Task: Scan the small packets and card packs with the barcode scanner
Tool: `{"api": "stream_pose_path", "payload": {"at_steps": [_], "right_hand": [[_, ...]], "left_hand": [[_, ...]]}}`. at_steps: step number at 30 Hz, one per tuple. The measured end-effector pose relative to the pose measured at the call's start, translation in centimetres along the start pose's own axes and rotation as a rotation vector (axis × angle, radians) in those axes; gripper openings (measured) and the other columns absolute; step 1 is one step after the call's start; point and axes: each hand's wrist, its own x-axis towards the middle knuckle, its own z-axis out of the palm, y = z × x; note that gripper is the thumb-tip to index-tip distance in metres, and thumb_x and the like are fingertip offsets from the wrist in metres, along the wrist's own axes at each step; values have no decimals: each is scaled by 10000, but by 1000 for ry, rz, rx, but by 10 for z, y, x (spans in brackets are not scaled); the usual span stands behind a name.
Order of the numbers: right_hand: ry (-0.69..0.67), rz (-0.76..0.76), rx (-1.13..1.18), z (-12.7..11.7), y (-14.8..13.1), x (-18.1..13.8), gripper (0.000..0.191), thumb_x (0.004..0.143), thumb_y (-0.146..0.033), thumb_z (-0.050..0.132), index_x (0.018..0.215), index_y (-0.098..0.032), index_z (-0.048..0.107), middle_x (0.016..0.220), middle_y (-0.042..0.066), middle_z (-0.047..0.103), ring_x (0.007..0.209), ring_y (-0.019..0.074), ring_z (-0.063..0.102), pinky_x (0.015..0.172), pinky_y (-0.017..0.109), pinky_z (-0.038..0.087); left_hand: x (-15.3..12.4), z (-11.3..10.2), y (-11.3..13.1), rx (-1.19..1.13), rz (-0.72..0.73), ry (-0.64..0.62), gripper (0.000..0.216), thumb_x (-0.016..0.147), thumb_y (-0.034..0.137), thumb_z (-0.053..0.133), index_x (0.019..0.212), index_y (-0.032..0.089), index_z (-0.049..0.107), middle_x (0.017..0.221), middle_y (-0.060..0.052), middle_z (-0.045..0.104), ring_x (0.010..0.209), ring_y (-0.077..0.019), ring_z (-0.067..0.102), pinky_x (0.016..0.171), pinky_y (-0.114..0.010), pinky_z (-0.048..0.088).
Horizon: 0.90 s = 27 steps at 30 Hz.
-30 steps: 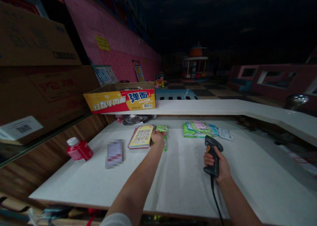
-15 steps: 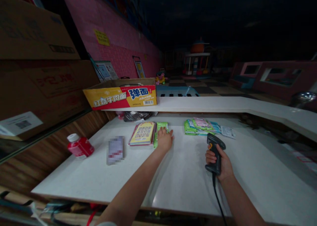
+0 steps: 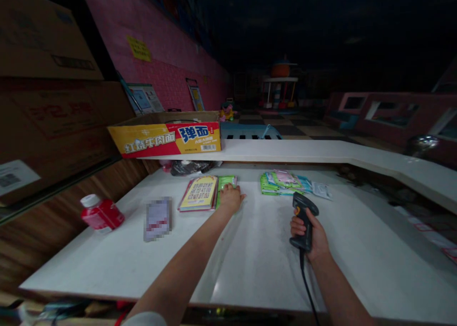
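Observation:
My left hand [image 3: 231, 198] rests palm down on a green packet [image 3: 228, 179], its fingers slightly bent and the thumb out to the side. Part of that packet is hidden under the hand. Against its left side lies a stack of booklets or cards [image 3: 200, 193], the top one yellow with a grid of code squares. My right hand [image 3: 316, 235] is wrapped around the handle of a black barcode scanner [image 3: 303, 221], held upright above the counter with its cable hanging down. Beyond the scanner is a pile of green, blue and pink packets [image 3: 282, 183].
On the white counter [image 3: 260, 259] stand a red bottle with a white cap [image 3: 102, 215] and a blurred flat item [image 3: 157, 219]. A yellow-red carton [image 3: 167, 138] sits on the raised ledge [image 3: 285, 150]. Cardboard boxes [image 3: 60, 121] are stacked at the left.
The view has shifted slightly, so things appear further left. My left hand stays on the green packet, its fingers a little more bent. My right hand still holds the scanner.

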Motion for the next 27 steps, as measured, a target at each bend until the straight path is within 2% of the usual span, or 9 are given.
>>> {"api": "stream_pose_path", "payload": {"at_steps": [5, 9, 12, 15, 17, 19, 21, 24, 27], "right_hand": [[2, -10, -12, 4, 0, 1, 239, 780, -302, 738, 887, -171, 569, 559, -75, 446, 423, 41, 436, 364, 116, 377], [4, -7, 18, 5, -1, 2, 250, 769, -311, 749, 875, -167, 575, 558, -78, 439, 419, 38, 427, 365, 118, 371], [-4, -23, 47, 4, 0, 5, 233, 781, -318, 735, 867, -177, 570, 557, -81, 436, 416, 38, 416, 367, 120, 369], [-1, -38, 66, 5, 1, 7, 237, 780, -323, 737, 855, -174, 568, 549, -82, 430, 407, 36, 401, 359, 120, 353], [13, -46, 67, 5, 2, 8, 245, 779, -331, 737, 859, -169, 572, 547, -81, 431, 407, 36, 395, 355, 118, 343], [30, -56, 61, 7, 2, 8, 246, 785, -340, 732, 860, -171, 572, 547, -81, 433, 406, 36, 387, 353, 117, 336], [42, -66, 58, 9, 2, 8, 240, 791, -350, 725, 850, -178, 568, 544, -82, 431, 401, 38, 376, 350, 119, 333], [55, -72, 57, 11, 2, 8, 243, 779, -352, 733, 842, -181, 572, 540, -83, 425, 398, 45, 374, 344, 128, 336], [69, -78, 62, 12, 1, 8, 261, 755, -344, 755, 848, -173, 582, 540, -84, 426, 398, 45, 383, 341, 131, 338]], "left_hand": [[14, -5, 26, -93, 168, 123, 349, 920, 308, 487, 1190, 134, 624, 1174, -178, 610, 1140, -274, 552, 993, -387, 410], [42, -6, 67, -240, 270, 198, 300, 886, 213, 498, 1125, 147, 667, 1079, -126, 664, 1055, -229, 594, 982, -333, 415], [66, -6, 102, -302, 275, 235, 273, 857, 186, 507, 1044, 155, 705, 1019, -118, 688, 1033, -231, 608, 975, -327, 414], [84, -7, 135, -335, 177, 242, 260, 857, 212, 504, 994, 138, 712, 999, -145, 690, 1039, -251, 610, 967, -345, 409], [92, -7, 153, -350, 59, 233, 310, 871, 326, 519, 1017, 116, 693, 1037, -175, 676, 1066, -277, 597, 951, -365, 416], [97, -6, 168, -363, -71, 224, 496, 837, 519, 548, 1078, 100, 658, 1106, -205, 648, 1108, -315, 571, 932, -393, 426], [100, -4, 177, -363, -162, 201, 692, 729, 668, 604, 1131, 106, 627, 1170, -222, 619, 1139, -346, 545, 928, -420, 429], [101, -1, 184, -335, -201, 162, 782, 587, 674, 730, 1147, 139, 621, 1221, -216, 602, 1166, -350, 525, 942, -426, 422], [103, 0, 183, -346, -228, 140, 724, 559, 602, 789, 1117, 163, 644, 1227, -202, 614, 1179, -340, 532, 943, -407, 427]]}}
